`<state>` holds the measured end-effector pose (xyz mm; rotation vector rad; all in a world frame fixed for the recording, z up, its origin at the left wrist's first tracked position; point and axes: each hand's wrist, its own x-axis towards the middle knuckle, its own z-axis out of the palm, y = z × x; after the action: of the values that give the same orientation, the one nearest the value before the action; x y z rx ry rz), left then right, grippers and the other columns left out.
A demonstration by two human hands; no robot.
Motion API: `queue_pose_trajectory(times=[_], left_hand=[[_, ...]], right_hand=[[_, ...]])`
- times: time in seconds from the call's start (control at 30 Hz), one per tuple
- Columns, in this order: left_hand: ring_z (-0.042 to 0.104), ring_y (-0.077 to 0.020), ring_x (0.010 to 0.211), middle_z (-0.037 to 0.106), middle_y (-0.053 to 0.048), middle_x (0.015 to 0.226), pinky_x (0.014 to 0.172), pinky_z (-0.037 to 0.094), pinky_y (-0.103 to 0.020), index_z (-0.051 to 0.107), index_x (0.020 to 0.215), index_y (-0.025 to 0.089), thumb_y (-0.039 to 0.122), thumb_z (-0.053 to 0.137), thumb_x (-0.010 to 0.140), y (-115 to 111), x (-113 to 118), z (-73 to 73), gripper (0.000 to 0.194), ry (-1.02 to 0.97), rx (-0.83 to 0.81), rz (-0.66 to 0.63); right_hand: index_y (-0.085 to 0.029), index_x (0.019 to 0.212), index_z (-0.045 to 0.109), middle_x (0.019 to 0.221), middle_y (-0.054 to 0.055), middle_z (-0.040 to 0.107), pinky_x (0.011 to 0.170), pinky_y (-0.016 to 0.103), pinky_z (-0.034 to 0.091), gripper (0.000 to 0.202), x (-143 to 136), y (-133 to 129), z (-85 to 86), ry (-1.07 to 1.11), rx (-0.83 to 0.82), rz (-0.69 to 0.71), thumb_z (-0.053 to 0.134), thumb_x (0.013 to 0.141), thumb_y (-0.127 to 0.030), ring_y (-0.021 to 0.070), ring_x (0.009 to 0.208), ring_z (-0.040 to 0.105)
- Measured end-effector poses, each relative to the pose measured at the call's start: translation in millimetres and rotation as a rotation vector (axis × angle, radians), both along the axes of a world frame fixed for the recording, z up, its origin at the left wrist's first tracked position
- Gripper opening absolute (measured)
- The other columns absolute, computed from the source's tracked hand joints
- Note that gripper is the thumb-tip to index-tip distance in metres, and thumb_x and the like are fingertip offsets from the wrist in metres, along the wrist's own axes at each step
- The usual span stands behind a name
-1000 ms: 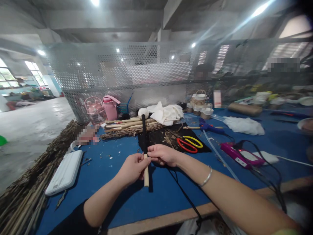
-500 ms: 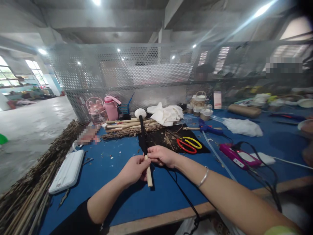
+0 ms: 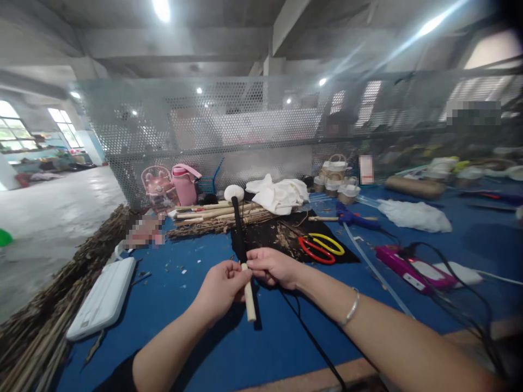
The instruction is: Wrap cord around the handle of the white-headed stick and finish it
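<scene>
Left hand [image 3: 223, 288]: pinches pale round wooden stick [image 3: 250, 307]; fingers partly hidden.
Right hand [image 3: 272, 268]: at black tubular wrapping [image 3: 239, 231] just beyond; cannot tell whether gripping.

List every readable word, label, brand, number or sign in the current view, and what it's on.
None legible.
White rounded rectangular plastic case: small grey mark near its lower end, too small to read.
Magenta plastic box: pale patch on its side, nothing readable.
Upright white-and-pink rectangular panel: pixelated, unreadable.
Pale round wooden stick: no lettering visible.
</scene>
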<state>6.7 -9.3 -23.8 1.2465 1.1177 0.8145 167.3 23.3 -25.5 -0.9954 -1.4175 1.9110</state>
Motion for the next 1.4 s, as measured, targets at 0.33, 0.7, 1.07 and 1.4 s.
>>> queue_pose_trajectory(times=[0.33,0.7,1.07,1.4], left_hand=[[0.044,-0.0065,0.044,0.049,0.006,0.053,0.042,0.039,-0.018,0.047,0.074,0.017,0.056,0.065,0.064,-6,0,6.6,0.044,0.136,-0.011,0.004],[0.057,-0.0093,0.056,0.058,-0.001,0.067,0.051,0.043,-0.020,0.054,0.077,0.014,0.046,0.068,0.066,-7,0,9.0,0.037,-0.126,-0.073,-0.085],[0.058,-0.0121,0.052,0.059,-0.003,0.064,0.048,0.045,-0.022,0.054,0.089,0.014,0.056,0.041,0.084,2,-9,9.5,0.044,-0.071,-0.290,-0.057],[0.040,-0.0079,0.036,0.044,0.004,0.043,0.038,0.028,-0.020,0.051,0.063,0.016,0.066,0.041,0.077,-3,-11,7.4,0.054,0.388,0.102,-0.122]], right_hand=[[-0.019,0.069,0.040,0.042,-0.011,0.037,0.031,0.014,0.011,0.024,-6,-2,0.8,-0.014,0.017,-0.022,0.062,0.070,-0.031,0.0019,0.032,0.020],[-0.020,0.071,0.039,0.043,-0.012,0.036,0.031,0.013,0.008,0.031,-2,0,1.0,0.067,-0.073,-0.020,0.066,0.069,-0.032,0.0011,0.033,0.015],[-0.020,0.067,0.035,0.042,-0.013,0.030,0.031,0.014,0.006,0.038,-4,0,-0.7,0.033,-0.033,-0.075,0.070,0.067,-0.035,0.0010,0.034,0.015],[-0.020,0.067,0.034,0.041,-0.014,0.029,0.033,0.013,0.005,0.038,-2,-1,-0.4,0.066,-0.064,-0.089,0.070,0.065,-0.032,0.0006,0.034,0.013]])
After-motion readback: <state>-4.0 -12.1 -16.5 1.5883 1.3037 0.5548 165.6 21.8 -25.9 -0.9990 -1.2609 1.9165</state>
